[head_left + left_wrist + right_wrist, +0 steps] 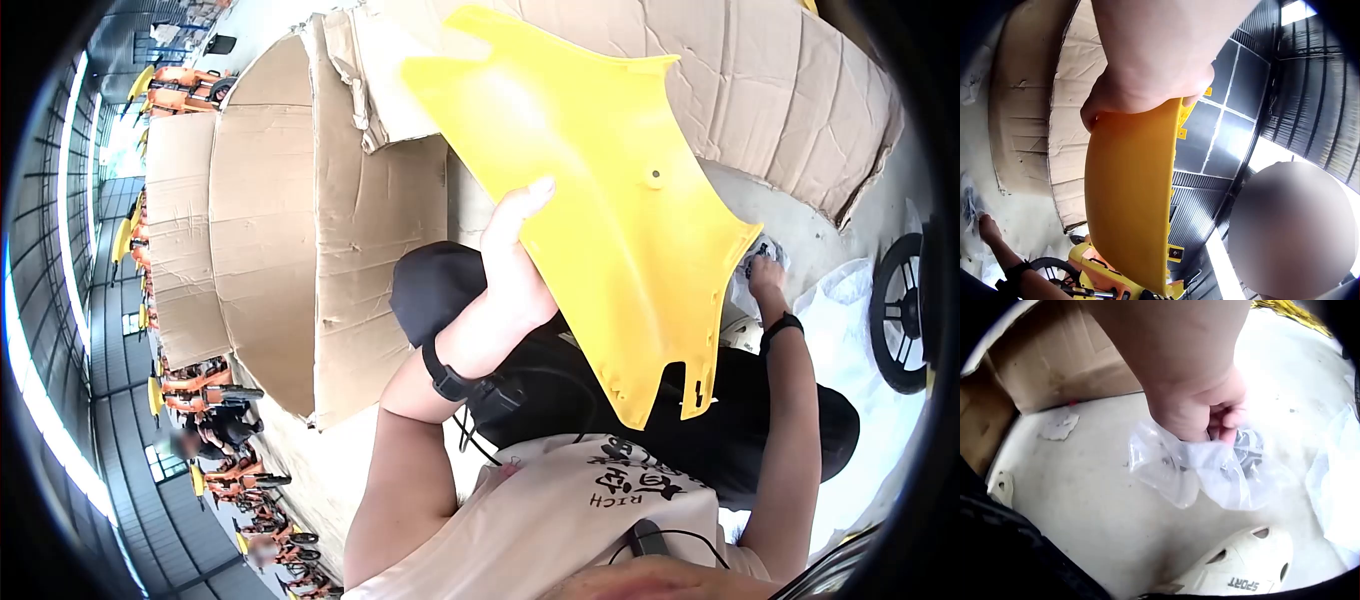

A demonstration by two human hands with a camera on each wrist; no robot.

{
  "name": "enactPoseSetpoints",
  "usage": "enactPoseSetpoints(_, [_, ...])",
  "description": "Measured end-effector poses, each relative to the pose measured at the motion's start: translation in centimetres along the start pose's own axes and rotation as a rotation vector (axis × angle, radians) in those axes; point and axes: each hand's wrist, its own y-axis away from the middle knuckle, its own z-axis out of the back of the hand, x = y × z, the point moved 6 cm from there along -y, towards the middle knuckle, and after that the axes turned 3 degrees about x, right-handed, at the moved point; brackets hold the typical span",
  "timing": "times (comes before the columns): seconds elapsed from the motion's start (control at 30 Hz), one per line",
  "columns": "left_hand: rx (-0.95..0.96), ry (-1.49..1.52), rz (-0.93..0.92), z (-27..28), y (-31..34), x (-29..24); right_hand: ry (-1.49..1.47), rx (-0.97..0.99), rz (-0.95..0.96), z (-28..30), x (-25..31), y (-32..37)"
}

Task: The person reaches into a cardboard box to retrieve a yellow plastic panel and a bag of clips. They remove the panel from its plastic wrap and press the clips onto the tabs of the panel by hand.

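My left hand [515,265] grips a yellow plastic body panel [610,190] by its edge, thumb on the face turned to the head camera. The panel is raised in front of the body, with a small hole, a notched end and tabs along one edge. In the left wrist view the panel [1129,187] hangs below the hand [1147,94]. Down at the floor, my right hand [1200,412] has curled fingers at the top of a clear plastic bag [1179,469]. Small dark parts [1249,456] show through the bag. Some fingertips are hidden inside its folds.
A large cardboard box [265,230] stands on the left, with more cardboard [780,90] ahead. A pale clog [1241,562] is near the bag. White plastic sheeting [850,320] and a black wheel [900,310] lie to the right. Orange motorbikes [185,90] line the hall.
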Motion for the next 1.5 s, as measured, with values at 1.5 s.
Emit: enactPoseSetpoints(1.5, [-0.227, -0.285, -0.071, 0.8, -0.3, 0.7, -2.118, 0.096, 0.53, 28.6, 4.6, 23.9])
